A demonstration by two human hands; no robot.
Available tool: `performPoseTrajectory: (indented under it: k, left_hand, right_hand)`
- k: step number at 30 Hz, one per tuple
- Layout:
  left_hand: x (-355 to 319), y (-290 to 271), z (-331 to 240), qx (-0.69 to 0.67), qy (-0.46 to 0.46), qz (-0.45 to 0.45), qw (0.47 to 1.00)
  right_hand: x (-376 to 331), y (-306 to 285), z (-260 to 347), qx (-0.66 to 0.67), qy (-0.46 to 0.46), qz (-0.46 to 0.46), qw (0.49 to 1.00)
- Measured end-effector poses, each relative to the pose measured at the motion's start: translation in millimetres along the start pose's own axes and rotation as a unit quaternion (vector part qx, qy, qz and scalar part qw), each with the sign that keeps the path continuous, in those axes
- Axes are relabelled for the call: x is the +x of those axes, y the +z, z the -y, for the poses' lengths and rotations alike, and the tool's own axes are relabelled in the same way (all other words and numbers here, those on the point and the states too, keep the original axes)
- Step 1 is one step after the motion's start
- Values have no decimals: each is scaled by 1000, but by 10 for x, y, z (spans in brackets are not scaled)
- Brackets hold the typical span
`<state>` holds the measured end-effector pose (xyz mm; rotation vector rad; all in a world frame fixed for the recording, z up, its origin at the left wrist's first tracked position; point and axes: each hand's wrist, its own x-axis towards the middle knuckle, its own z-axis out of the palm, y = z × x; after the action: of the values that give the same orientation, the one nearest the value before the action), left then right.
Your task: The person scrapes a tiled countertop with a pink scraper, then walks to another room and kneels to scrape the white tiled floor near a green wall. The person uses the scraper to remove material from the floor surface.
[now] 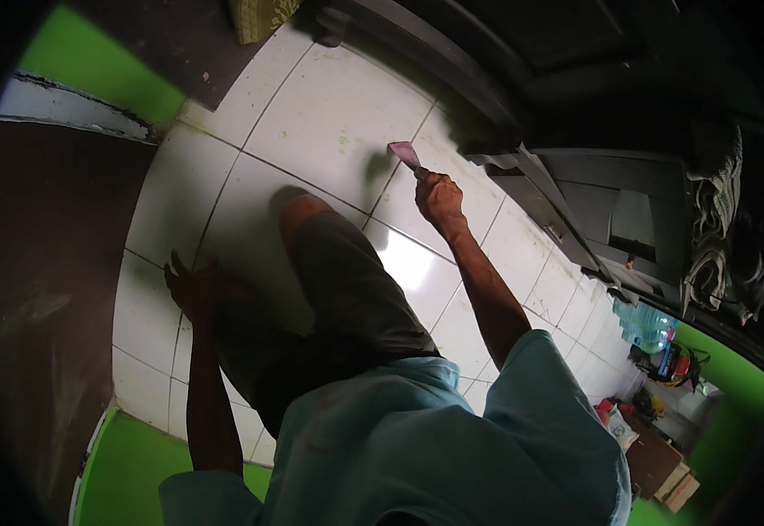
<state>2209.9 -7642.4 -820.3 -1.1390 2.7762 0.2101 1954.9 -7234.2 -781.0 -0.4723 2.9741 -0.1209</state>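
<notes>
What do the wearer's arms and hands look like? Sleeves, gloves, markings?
Loose, plain blue-green short sleeves leave both forearms bare. Left hand and right hand are ungloved. No cables or wristwear visible, though the left side is in shadow.

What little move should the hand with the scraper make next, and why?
Probably shift the right hand a bit to the left, bringing the scraper to the green specks. The hand is gripping the scraper, and those specks are on the white tile just left of it.

Right grip clenched, left grip splayed
</notes>
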Motion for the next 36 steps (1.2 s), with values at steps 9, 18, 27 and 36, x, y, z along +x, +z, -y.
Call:
performPoseTrajectory:
  k: [9, 18, 27, 36]
  left_hand:
    - [-19, 58, -116, -46, -3, -8, 999]
    - [5, 50, -159, -23, 10, -21, 999]
    - [27, -112, -232, -41, -21, 3, 999]
    - [21, -65, -170, -61, -18, 1, 998]
  right_hand:
    - [168, 16, 151, -25, -24, 45, 998]
    - [-121, 202, 163, -94, -147, -202, 964]
    - [-81, 26, 158, -22, -44, 7, 999]
    - [10, 142, -8, -84, -152, -163, 971]
